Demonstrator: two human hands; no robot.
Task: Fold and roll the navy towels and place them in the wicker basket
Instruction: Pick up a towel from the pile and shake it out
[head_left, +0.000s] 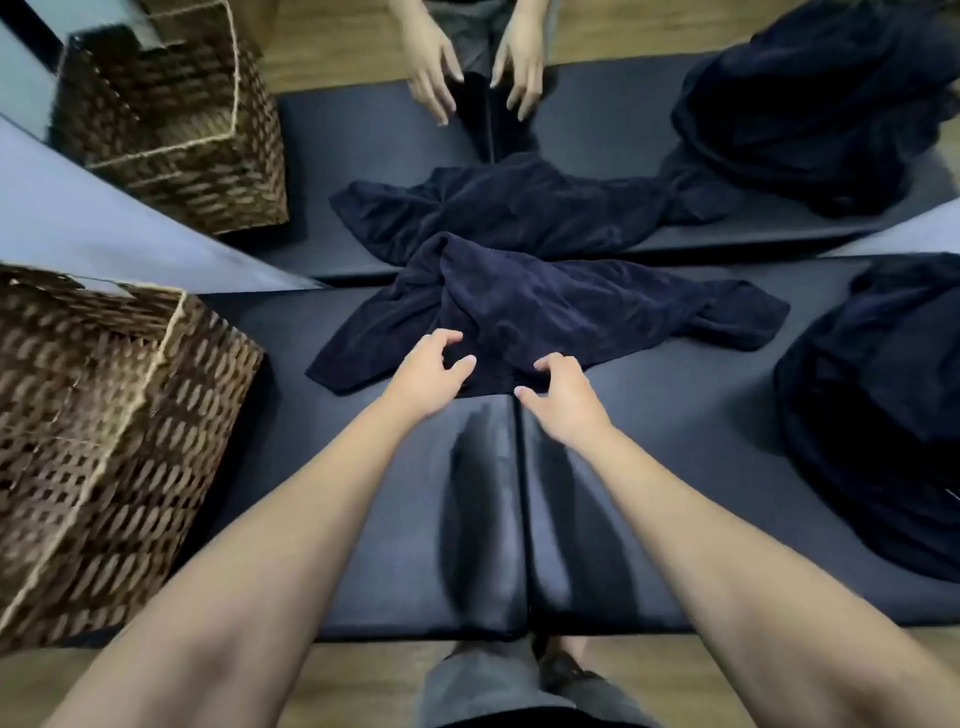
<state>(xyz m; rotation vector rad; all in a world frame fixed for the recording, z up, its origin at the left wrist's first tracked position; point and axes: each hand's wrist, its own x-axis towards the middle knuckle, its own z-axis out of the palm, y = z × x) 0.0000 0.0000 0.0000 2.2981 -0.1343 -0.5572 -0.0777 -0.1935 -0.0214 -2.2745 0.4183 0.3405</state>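
Head view, crumpled navy towel (545, 306) just beyond left hand (428, 371), right hand (563, 397), perhaps touching.

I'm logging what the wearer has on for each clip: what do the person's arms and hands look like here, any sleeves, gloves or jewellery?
Both forearms are bare right up to the bottom edge of the picture, with no sleeve in view. The left hand and right hand are bare too: no gloves, and no watch, bracelet or ring that I can make out. The picture is slightly blurred, so a thin ring could be missed.
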